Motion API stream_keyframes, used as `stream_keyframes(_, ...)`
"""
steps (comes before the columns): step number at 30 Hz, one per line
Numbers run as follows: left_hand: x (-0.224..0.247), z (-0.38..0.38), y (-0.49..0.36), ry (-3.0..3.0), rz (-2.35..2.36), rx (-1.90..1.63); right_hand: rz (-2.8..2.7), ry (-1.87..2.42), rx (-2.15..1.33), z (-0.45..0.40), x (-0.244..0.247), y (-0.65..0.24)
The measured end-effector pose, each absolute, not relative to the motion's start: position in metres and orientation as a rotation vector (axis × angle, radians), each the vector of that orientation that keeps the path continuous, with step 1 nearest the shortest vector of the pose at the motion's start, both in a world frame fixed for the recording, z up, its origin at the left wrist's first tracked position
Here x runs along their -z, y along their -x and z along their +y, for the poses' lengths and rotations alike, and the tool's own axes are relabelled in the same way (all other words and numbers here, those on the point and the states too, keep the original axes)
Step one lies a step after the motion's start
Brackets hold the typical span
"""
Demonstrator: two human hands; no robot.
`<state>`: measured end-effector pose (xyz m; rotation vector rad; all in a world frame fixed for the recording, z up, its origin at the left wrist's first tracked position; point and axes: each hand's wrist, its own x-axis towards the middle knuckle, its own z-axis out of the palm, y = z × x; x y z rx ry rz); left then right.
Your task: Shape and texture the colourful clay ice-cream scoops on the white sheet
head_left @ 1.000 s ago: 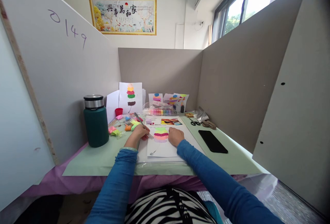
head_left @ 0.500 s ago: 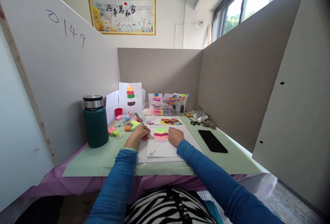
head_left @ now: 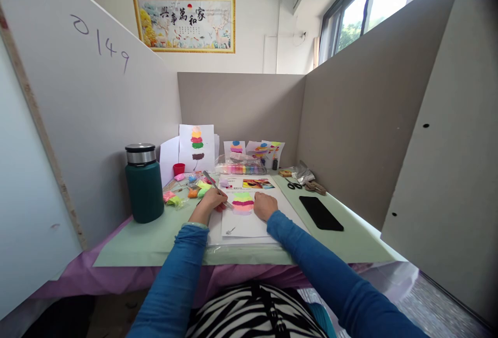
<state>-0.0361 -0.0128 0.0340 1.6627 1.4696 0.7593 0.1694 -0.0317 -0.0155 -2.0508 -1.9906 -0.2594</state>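
My left hand (head_left: 212,203) is closed on a metal fork (head_left: 213,179), its tines low against the left edge of layered clay bands (head_left: 243,203) in yellow-green, dark pink, pink and pale lilac. These bands lie on a white paper sheet (head_left: 244,227) with a small dark drawing near its lower left corner. My right hand (head_left: 266,206) rests on the sheet at the right edge of the bands, fingers curled in; whether they hold anything is hidden. Beneath lies a larger white sheet with a printed colour picture (head_left: 258,184) at its top.
A green bottle (head_left: 143,187) stands at left, beside bright clay lumps (head_left: 193,192) and a red cup (head_left: 179,168). On the right lie a black phone (head_left: 321,213) and scissors (head_left: 294,184). Coloured cards (head_left: 196,149) lean at the back; grey partitions (head_left: 241,104) enclose the table.
My left hand and the fork have shifted very slightly to the right along the clay's left edge. My right hand stays in place.
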Motion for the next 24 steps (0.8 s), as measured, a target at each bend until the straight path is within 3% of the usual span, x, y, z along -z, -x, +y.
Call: stream_keyframes(24, -0.0404, -0.0176, 0.0375, -1.644, 1.482, -0.672, -1.994, 2.050, 0.267, -0.0338, 0.0141, -0.1691)
